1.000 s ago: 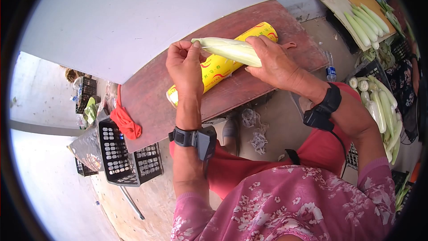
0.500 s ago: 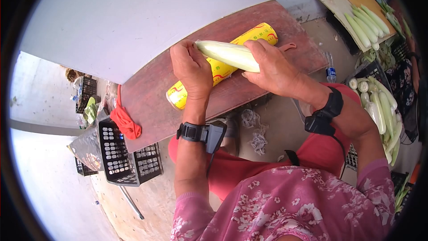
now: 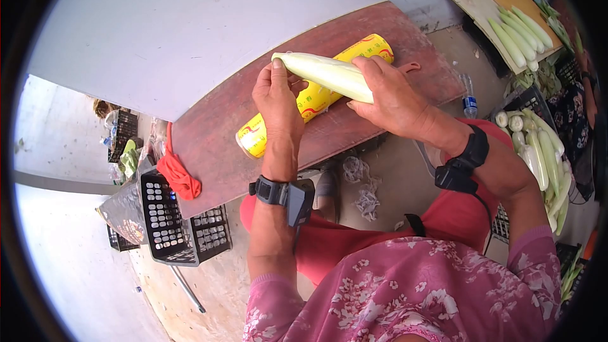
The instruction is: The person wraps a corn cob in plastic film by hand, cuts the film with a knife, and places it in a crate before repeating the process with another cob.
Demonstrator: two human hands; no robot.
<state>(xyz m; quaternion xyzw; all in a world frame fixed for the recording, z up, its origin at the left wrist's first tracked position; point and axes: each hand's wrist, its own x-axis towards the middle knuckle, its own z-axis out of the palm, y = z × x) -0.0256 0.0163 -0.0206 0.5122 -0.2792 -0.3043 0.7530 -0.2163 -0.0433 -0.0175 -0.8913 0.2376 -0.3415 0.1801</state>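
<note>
I hold a pale green ear of corn (image 3: pixel 326 75), still in its husk, tilted above the table with both hands. My right hand (image 3: pixel 396 98) is wrapped round its thick end. At the narrow tip, my left hand (image 3: pixel 278 98) presses its thumb on the husk, with its other fingers partly hidden behind and below. Under the corn lies a yellow printed roll (image 3: pixel 316 98) that looks like cling film, set slantwise on the reddish table (image 3: pixel 221 145). A reddish handle (image 3: pixel 411 66) sticks out beyond my right hand.
A red cloth bag (image 3: pixel 179 174) hangs at the table's left corner, above a black crate (image 3: pixel 164 215). To the right are a water bottle (image 3: pixel 469 104) and a crate with several ears of corn (image 3: pixel 544 152). More ears (image 3: pixel 522 35) lie on a board at the back right.
My left hand has turned and loosened from a fist into a thumb hold on the corn's tip. The corn has shifted slightly; my right hand keeps its grip.
</note>
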